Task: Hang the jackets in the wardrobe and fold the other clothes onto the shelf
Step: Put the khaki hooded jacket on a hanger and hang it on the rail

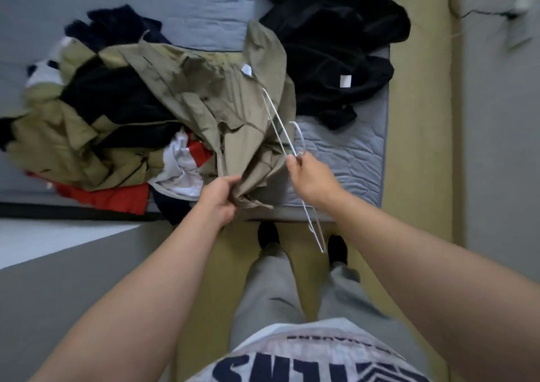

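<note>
A khaki jacket (233, 98) lies spread over the clothes pile on the bed, with a white label near its collar. My left hand (220, 196) grips a bunched fold of its fabric at the bed's front edge. My right hand (311, 178) pinches a white wire hanger (280, 136) near its hook. One end of the hanger rests on the khaki jacket; the other points down toward my feet. A black jacket (330, 54) lies crumpled at the back right of the bed.
A heap of mixed clothes (96, 136) in khaki, black, red and white covers the left of the grey mattress (350, 153). I stand on a yellowish floor (420, 148) strip between bed and grey wall (496, 148). A cable and plug sit at the upper right.
</note>
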Available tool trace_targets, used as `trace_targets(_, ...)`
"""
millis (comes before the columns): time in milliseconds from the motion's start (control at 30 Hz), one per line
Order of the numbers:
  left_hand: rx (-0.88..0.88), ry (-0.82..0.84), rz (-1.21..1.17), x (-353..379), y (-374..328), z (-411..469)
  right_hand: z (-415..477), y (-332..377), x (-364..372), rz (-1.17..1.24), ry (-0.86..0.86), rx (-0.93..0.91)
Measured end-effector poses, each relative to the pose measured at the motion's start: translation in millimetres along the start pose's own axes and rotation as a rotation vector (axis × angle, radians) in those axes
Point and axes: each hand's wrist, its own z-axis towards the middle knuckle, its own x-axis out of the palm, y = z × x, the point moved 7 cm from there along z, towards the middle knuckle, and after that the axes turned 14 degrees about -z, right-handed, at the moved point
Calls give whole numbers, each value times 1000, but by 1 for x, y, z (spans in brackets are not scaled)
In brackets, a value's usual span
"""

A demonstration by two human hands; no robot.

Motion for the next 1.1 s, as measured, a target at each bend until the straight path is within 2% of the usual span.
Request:
trace_targets(100,300,-15,93,-7,-16,-59,-27,14,-17,24,22,-102)
trace_targets(233,645,-66,359,-16,-30,-153,-67,38,-42,-16,0,-325)
trace_targets(433,970,-146,475,-45,-15,-302,-160,78,-61,-143,81,-684)
trace_targets(600,1151,-87,596,-49,9,-425,-250,117,-63,-287,30,-916)
trace_targets(767,1289,-142,634,-93,30,-527,-328,141,-46,-262,27,-952)
trace_targets(900,1353,-198,641,-134,44,-571,-373,160,-22,-269,24,-1033)
trace_targets(967,1385,-284,645,-173,53,-585,-404,171,-10,-289,-32,-1088)
trace_targets(1033,1400,-442,683,-206,58,-589,-423,180,-9,-282,-85,-1114)
trace_targets(1100,1367,-553,752,-243,71,-588,-447,190,-3,-277,-117,-1150)
